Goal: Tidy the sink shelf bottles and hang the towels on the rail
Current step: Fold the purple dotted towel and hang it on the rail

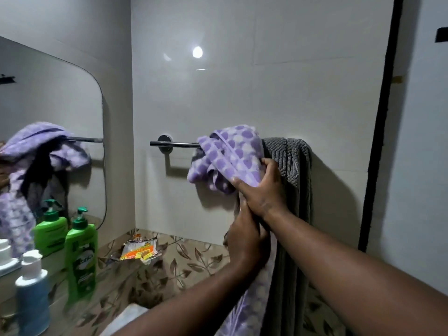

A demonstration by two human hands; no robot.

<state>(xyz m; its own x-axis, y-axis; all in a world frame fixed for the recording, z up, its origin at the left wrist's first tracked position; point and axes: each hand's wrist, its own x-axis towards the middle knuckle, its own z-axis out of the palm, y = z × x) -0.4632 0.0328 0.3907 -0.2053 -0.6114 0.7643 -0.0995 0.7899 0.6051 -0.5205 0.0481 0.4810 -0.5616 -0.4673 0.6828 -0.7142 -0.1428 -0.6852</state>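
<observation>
A purple dotted towel (232, 151) lies bunched over the chrome rail (174, 144) on the white wall, one end trailing down in front. A grey ribbed towel (294, 180) hangs on the rail just to its right. My right hand (261, 187) grips the purple towel's bunched upper part. Below it, my left hand (247, 238) holds the towel's hanging length. At the left a green pump bottle (81, 255) and a blue bottle with a white cap (32, 297) stand upright on the shelf.
A mirror (48, 117) on the left wall reflects the towels and a second green bottle. A torn orange sachet packet (139, 249) lies on the leaf-patterned counter (184, 263). A black door frame (380, 141) runs down the right side.
</observation>
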